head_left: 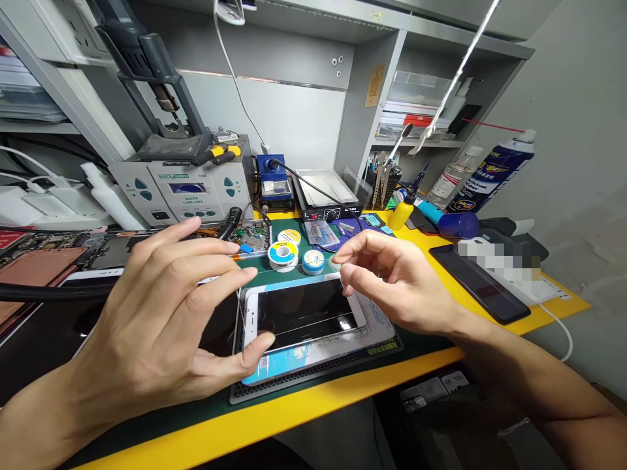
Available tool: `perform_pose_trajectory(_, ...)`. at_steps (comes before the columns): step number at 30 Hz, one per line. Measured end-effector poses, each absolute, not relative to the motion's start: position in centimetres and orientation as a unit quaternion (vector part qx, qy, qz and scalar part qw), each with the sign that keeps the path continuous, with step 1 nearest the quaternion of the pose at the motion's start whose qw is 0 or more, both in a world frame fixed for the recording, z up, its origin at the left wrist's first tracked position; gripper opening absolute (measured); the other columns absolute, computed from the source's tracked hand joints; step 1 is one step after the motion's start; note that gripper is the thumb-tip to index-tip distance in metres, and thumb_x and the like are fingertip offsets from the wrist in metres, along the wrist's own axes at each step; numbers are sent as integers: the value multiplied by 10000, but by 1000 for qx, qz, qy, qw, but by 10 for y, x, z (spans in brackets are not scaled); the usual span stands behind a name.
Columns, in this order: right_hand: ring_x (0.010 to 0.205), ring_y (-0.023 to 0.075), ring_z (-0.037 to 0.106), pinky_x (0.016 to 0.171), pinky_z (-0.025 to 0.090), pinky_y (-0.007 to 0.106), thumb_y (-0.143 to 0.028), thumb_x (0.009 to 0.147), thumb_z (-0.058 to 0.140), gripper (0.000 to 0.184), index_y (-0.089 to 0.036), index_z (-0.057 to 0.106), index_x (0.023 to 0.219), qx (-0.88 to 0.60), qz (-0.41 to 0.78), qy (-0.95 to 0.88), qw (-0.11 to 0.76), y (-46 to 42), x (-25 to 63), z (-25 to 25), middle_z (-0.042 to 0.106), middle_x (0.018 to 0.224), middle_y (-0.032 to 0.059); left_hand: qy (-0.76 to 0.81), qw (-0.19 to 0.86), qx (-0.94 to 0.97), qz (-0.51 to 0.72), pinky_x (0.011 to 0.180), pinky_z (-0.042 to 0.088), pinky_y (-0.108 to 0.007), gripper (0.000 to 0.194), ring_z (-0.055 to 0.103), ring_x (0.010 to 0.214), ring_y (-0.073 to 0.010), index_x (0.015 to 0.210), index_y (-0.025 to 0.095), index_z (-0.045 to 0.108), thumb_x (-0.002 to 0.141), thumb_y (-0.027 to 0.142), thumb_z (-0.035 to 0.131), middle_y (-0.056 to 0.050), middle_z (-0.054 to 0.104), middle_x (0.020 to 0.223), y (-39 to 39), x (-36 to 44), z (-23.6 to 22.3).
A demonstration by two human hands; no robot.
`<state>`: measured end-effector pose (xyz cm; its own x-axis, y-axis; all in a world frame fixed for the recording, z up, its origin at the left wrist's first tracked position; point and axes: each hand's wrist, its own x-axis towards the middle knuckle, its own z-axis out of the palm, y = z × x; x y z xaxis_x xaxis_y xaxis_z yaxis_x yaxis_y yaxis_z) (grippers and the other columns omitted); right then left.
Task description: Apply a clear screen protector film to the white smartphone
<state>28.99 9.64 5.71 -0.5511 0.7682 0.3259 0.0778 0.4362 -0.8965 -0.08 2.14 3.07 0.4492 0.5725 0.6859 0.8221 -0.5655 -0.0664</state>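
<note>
A white phone (pixel 304 313) with a dark screen lies face up on a blue-edged pad (pixel 372 323), which rests on a ridged grey mat (pixel 313 372). My left hand (pixel 166 320) hovers at the phone's left end with its fingers stretched out. Its thumb tip rests by the phone's near-left corner. A thin pale line, maybe a wire, runs down from those fingertips. My right hand (pixel 392 277) is over the phone's far-right corner. Its thumb and forefinger are pinched together, and what they hold is too small to make out.
Three small solder spools (pixel 283 253) sit just behind the phone. A grey rework station (pixel 181 189), a blue iron stand (pixel 272 176) and a heating plate (pixel 328 196) line the back. A black phone (pixel 480 284), a spray can (pixel 494 173) and bottles are at right. Opened devices lie at left.
</note>
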Motion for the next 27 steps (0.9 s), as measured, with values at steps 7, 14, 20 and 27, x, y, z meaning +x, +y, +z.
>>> perform_pose_trajectory(7, 658, 119, 627, 608, 518, 251, -202, 905, 688, 65, -164, 662, 950, -283, 450, -756, 382, 100, 290, 56, 657, 796, 6, -410, 254, -825, -294, 1203, 425, -705, 676, 635, 1198, -394, 1316, 249, 550, 728, 492, 777, -88, 626, 1173, 18, 8, 35)
perform_pose_trajectory(14, 636, 158, 678, 634, 560, 297, -274, 852, 754, 191, -168, 692, 998, -303, 516, -708, 375, 107, 290, 59, 690, 732, 2, -379, 258, -838, -295, 1102, 501, -688, 658, 654, 1149, -378, 1297, 177, 541, 741, 395, 817, -143, 639, 1136, 22, 8, 45)
perform_pose_trajectory(20, 582, 149, 664, 580, 541, 268, -456, 788, 856, 320, -167, 736, 854, -304, 544, -677, 391, 125, 296, 60, 728, 682, 27, -363, 279, -833, -312, 1086, 495, -664, 694, 666, 1118, -368, 1303, 165, 546, 730, 443, 822, -150, 644, 1112, 34, -1, 46)
perform_pose_trajectory(27, 625, 184, 747, 571, 576, 248, -428, 697, 931, 340, -150, 752, 779, -286, 636, -605, 384, 137, 298, 60, 772, 746, 61, -446, 188, -781, -394, 1103, 493, -548, 736, 628, 1221, -336, 1420, 190, 521, 759, 301, 824, -161, 651, 1282, 29, -11, 56)
